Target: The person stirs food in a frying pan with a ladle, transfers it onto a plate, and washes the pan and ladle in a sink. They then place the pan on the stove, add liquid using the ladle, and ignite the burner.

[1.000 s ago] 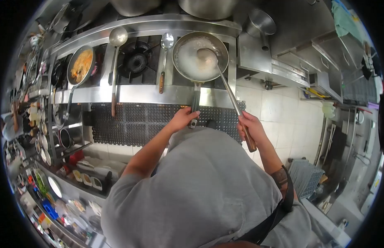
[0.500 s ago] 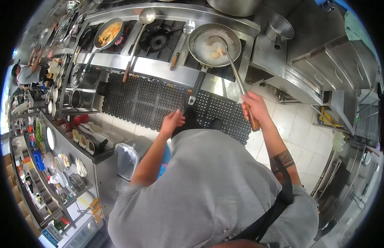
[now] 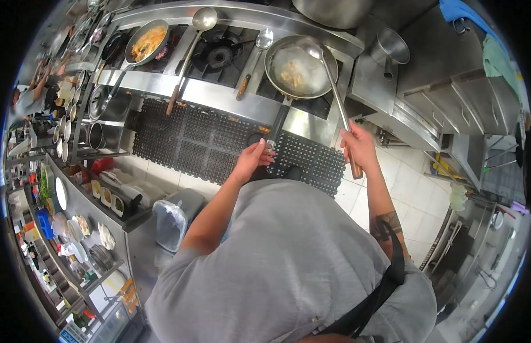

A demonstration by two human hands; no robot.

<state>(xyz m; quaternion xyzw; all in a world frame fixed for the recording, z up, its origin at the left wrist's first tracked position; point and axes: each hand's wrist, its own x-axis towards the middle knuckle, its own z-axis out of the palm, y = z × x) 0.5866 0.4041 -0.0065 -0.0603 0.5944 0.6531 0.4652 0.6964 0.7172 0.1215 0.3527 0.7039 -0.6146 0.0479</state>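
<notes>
A frying pan [image 3: 280,80] sits on the right burner, with cloudy, steaming liquid and pale food pieces [image 3: 290,74] in it. Its black handle [image 3: 280,121] points toward me. My left hand [image 3: 253,162] is at the handle's end, thumb and loosely bent fingers apart; whether they touch it is hard to see. My right hand [image 3: 358,147] is closed around the wooden grip of a long metal ladle [image 3: 336,86]. The ladle's bowl is over the pan's far right part, partly blurred by steam.
Farther left, a second pan [image 3: 148,43] holds orange-coloured food. Another ladle [image 3: 205,20] and a spoon [image 3: 264,39] lie across the stove front. A metal pot [image 3: 393,46] stands right of the burners. Behind my left arm are a bin [image 3: 169,226] and a counter with food containers.
My left hand has moved forward and right to the pan handle's end. The ladle's bowl has shifted from the pan's middle toward its far right side.
</notes>
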